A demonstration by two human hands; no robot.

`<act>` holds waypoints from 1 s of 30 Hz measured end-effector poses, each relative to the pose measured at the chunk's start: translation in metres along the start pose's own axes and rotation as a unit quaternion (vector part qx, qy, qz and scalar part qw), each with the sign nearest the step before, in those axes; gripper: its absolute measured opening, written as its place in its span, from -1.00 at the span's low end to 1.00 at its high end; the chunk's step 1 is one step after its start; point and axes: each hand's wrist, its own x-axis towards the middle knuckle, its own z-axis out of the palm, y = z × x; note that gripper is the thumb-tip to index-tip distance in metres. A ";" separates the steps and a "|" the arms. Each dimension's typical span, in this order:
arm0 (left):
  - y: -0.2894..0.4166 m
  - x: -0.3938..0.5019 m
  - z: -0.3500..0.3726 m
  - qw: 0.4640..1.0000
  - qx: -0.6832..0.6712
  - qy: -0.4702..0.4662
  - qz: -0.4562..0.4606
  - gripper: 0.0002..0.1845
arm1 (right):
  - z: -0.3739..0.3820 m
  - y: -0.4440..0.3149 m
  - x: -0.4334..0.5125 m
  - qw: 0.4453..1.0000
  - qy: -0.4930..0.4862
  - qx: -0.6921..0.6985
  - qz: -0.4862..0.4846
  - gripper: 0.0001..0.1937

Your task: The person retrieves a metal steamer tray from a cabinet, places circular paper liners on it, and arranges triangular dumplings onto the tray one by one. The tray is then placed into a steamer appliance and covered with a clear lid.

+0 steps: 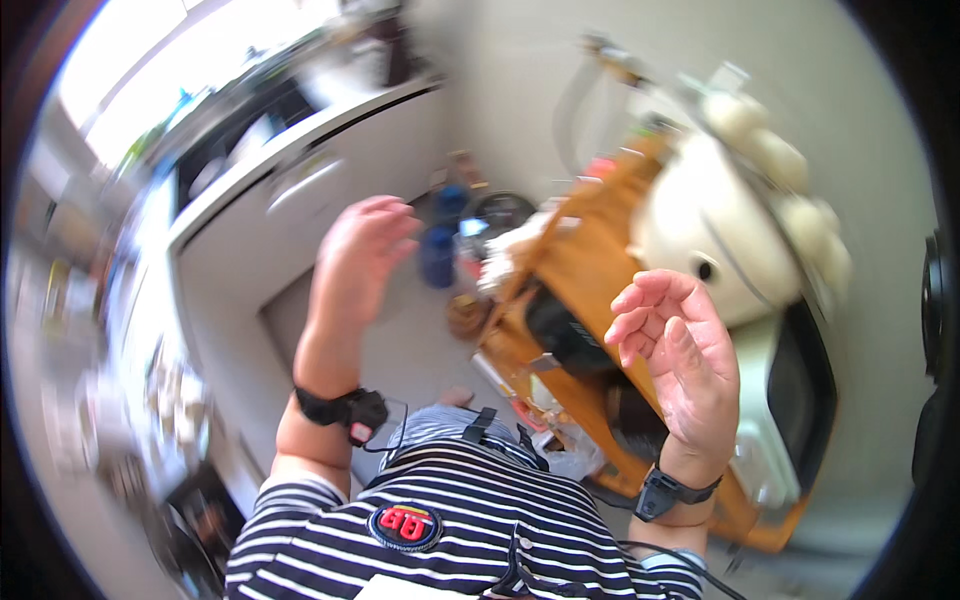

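My left hand (364, 259) is raised in mid-air, blurred by motion, with its fingers loosely bent and nothing in them. Behind it is a white cabinet front (232, 292) under a counter. On the other side, my right hand (686, 356) is held up palm inward, fingers curled and apart, also holding nothing. It appears in front of an orange-brown wooden shelf unit (577, 247) and a large cream rounded object (712, 202) with a dark round spot. A pale green microwave-like appliance (757, 420) with a dark front stands on the shelf near my right wrist.
Blue containers (439, 255) and a round brown object (466, 315) stand on the floor between cabinets and shelf. A dark appliance (570, 330) sits inside the shelf. Cluttered items line the white counter (300, 131) by a window. A clear plastic bag (577, 450) lies low beside the shelf.
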 end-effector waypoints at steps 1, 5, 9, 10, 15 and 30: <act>0.000 -0.026 -0.022 0.999 0.000 0.030 -0.028 -0.68 | 0.018 0.013 0.011 0.999 -0.046 0.017 0.023 -0.58; 0.006 -0.128 -0.097 0.987 0.023 0.156 -0.017 -0.64 | 0.087 0.080 0.050 0.969 -0.203 0.096 0.105 -0.72; 0.023 -0.219 -0.173 0.931 0.022 0.361 0.054 -0.65 | 0.166 0.155 0.086 0.924 -0.297 0.103 0.218 -0.75; 0.022 -0.239 -0.193 0.912 -0.003 0.401 0.082 -0.65 | 0.186 0.171 0.095 0.911 -0.338 0.096 0.217 -0.76; -0.020 -0.290 -0.291 0.801 -0.130 0.575 0.103 -0.70 | 0.301 0.236 0.140 0.867 -0.432 0.006 0.249 -0.80; -0.030 -0.258 -0.471 0.722 -0.300 0.619 0.068 -0.73 | 0.733 0.375 0.249 0.733 -0.638 -0.217 0.092 -0.73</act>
